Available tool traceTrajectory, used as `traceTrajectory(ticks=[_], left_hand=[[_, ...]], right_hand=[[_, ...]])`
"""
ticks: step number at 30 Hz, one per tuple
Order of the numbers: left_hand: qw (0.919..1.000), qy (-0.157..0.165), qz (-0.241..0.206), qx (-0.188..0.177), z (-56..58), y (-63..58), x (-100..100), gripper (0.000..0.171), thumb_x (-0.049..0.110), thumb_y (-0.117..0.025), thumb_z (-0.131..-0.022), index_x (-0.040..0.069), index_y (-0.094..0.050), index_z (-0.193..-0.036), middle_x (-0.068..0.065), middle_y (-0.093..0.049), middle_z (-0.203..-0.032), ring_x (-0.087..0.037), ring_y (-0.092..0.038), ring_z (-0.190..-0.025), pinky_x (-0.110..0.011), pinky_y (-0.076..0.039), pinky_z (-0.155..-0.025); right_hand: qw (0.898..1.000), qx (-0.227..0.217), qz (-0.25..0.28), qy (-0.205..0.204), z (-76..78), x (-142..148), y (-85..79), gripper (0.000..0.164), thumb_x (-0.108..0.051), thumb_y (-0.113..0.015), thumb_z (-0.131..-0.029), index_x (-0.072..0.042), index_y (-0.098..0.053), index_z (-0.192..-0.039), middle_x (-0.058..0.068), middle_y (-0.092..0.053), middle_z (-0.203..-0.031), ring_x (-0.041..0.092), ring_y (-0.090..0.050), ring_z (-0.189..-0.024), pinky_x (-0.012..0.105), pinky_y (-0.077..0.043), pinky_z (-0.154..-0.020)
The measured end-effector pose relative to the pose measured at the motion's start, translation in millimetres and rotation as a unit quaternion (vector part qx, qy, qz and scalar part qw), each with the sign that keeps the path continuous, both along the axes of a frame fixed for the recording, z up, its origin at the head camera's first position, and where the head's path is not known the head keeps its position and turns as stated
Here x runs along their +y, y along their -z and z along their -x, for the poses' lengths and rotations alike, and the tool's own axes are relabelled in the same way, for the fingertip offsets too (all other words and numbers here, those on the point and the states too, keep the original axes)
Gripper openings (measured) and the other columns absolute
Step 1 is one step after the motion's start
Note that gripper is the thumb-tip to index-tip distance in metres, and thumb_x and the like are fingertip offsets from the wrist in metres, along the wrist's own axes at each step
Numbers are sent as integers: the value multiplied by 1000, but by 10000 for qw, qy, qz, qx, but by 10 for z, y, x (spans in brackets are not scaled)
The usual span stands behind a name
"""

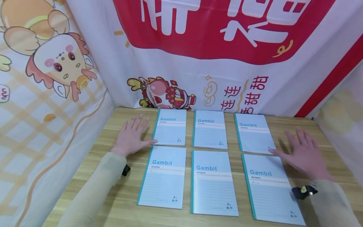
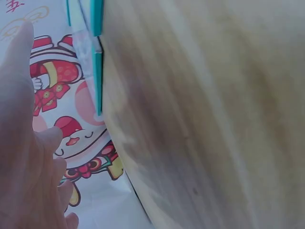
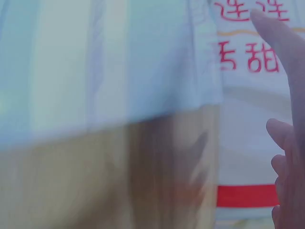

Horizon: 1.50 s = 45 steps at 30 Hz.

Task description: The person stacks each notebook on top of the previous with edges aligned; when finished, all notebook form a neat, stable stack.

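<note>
Several light-blue Gambit notebooks with teal spines lie flat in two rows of three. In the head view my left hand (image 1: 131,135) spreads its fingers beside the back-left notebook (image 1: 170,129), the thumb reaching its lower left edge. My right hand (image 1: 304,154), fingers also spread, is beside the back-right notebook (image 1: 254,134), its thumb over that cover's lower right corner. Whether either thumb touches is unclear. The back-middle notebook (image 1: 210,134) sits between them. Nearer me are the front-left (image 1: 161,183), front-middle (image 1: 214,189) and front-right (image 1: 273,192) notebooks. Neither hand holds anything.
The wooden table (image 1: 119,195) meets a white printed cloth (image 1: 181,69) with red lettering at the back. Another patterned cloth (image 1: 42,132) hangs at the left, and a pale one (image 1: 344,116) at the right. A dark strap (image 1: 304,191) is on my right wrist.
</note>
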<state>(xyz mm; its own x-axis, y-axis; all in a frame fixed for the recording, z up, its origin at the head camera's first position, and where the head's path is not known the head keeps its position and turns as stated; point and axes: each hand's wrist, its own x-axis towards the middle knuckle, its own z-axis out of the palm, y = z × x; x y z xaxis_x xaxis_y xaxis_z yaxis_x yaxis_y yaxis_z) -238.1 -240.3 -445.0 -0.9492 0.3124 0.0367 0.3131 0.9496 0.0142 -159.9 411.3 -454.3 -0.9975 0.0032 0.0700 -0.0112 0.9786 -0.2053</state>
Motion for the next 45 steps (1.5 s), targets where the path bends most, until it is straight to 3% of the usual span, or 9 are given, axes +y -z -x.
traceTrajectory(ticks=[4,7,12,17,23,27,35,41,45], left_hand=[[9999,-35,-104,22,16,-63,19,113,90,-37,-84,14,-12,-164,-16,-2,-169,-40,-5,-153,-60,-2,-121],[9993,-58,-366,-35,21,-111,43,113,89,-34,-85,12,-9,-164,-15,-1,-169,-38,-4,-153,-58,-2,-122],[9883,-141,-1479,-355,2,-180,116,110,81,-47,-89,12,-7,-164,-13,-2,-169,-39,-7,-153,-59,-7,-122],[9545,-492,-2814,-852,-11,-185,188,105,72,-61,-89,14,-15,-164,-14,-14,-168,-39,-15,-151,-63,-17,-119],[8817,-1300,-4154,-1819,-19,-127,229,104,71,-64,-88,14,-20,-163,-12,-24,-166,-37,-27,-149,-60,-28,-116],[8475,-1726,-4506,-2210,-31,-86,267,101,67,-64,-90,11,-21,-163,-16,-29,-163,-37,-30,-147,-57,-29,-117],[8090,-1980,-4895,-2584,-60,-70,326,95,63,-62,-94,8,-25,-161,-17,-31,-162,-35,-45,-138,-51,-37,-114],[7985,-1975,-5072,-2571,-49,-49,341,92,61,-62,-95,7,-26,-161,-18,-34,-160,-33,-47,-136,-48,-38,-114],[7835,-2108,-5217,-2636,-42,-31,328,88,56,-62,-98,6,-26,-160,-17,-35,-160,-31,-48,-134,-44,-41,-112]], right_hand=[[9997,242,77,-26,42,-158,-99,119,-77,-64,-82,-8,-11,-163,33,3,-163,52,12,-147,73,9,-112],[9987,336,369,67,56,-319,-206,118,-74,-67,-82,-7,-13,-163,31,0,-164,51,5,-149,79,-4,-109],[9937,300,1071,144,104,-647,-403,109,-65,-69,-87,-5,-17,-162,27,-8,-165,52,-9,-148,83,-25,-100],[9869,130,1609,36,154,-1011,-524,100,-64,-65,-90,-11,-21,-163,22,-17,-166,50,-18,-147,79,-29,-102],[9652,-204,2598,-206,207,-1460,-469,92,-68,-62,-91,-18,-29,-162,17,-28,-164,45,-26,-147,70,-29,-110],[9416,-342,3299,-585,259,-1771,-340,87,-66,-63,-92,-17,-37,-158,15,-35,-161,42,-34,-144,60,-32,-114],[8995,-986,4129,-1035,305,-2459,-192,89,-66,-70,-87,-15,-42,-155,7,-42,-157,29,-39,-143,47,-35,-116],[8738,-1526,4543,-828,353,-2865,-123,83,-55,-74,-89,-13,-43,-154,7,-45,-155,26,-45,-140,43,-39,-113],[8562,-1821,4775,-754,383,-3073,-72,80,-49,-73,-92,-11,-42,-155,9,-48,-154,25,-47,-138,42,-41,-112]])
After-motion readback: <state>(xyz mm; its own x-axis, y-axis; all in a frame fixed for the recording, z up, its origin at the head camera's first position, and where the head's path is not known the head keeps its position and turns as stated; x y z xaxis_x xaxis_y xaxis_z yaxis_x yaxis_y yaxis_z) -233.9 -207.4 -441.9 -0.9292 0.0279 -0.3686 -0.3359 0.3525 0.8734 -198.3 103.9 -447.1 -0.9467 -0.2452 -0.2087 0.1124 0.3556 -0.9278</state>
